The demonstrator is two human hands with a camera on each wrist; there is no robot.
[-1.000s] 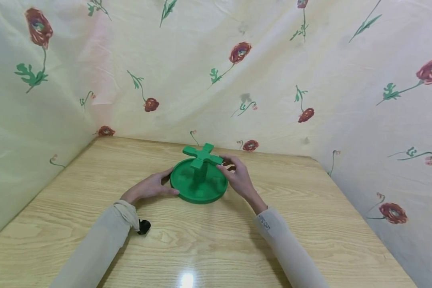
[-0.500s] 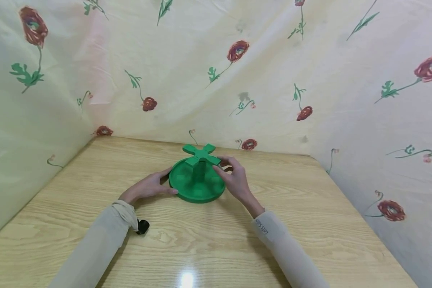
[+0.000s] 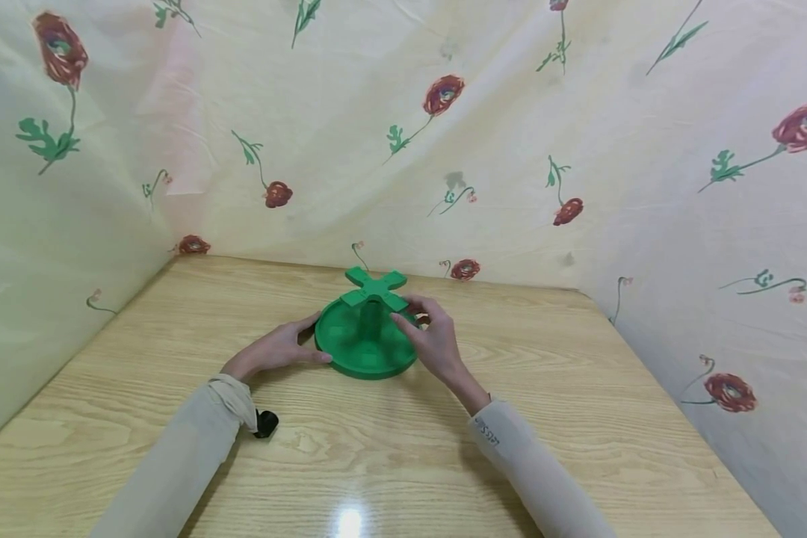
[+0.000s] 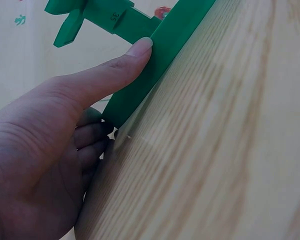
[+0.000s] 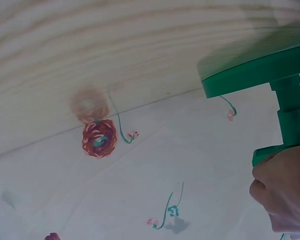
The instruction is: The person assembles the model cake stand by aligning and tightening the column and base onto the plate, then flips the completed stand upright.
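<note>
A green stand (image 3: 366, 340) with a round, rimmed base rises on a central post to a four-armed cross top (image 3: 375, 289). My left hand (image 3: 279, 349) grips the base's left edge. In the left wrist view its thumb lies on the rim (image 4: 175, 47) and the other fingers curl behind. At the right side, my right hand (image 3: 437, 336) pinches the end of the cross's near right arm between thumb and fingers. The right wrist view shows curled fingers (image 5: 285, 185) over that arm, below the numbered post (image 5: 292, 117); the fingertips are hidden there.
The stand is on a light wood-grain table (image 3: 350, 456). A flower-printed sheet (image 3: 350, 149) hangs behind and along both sides. A small black object (image 3: 266, 424) sits beside the left sleeve cuff.
The cross top has turned clockwise as seen from above, and my right hand has moved slightly left and toward me with it. My left hand stays on the base.
</note>
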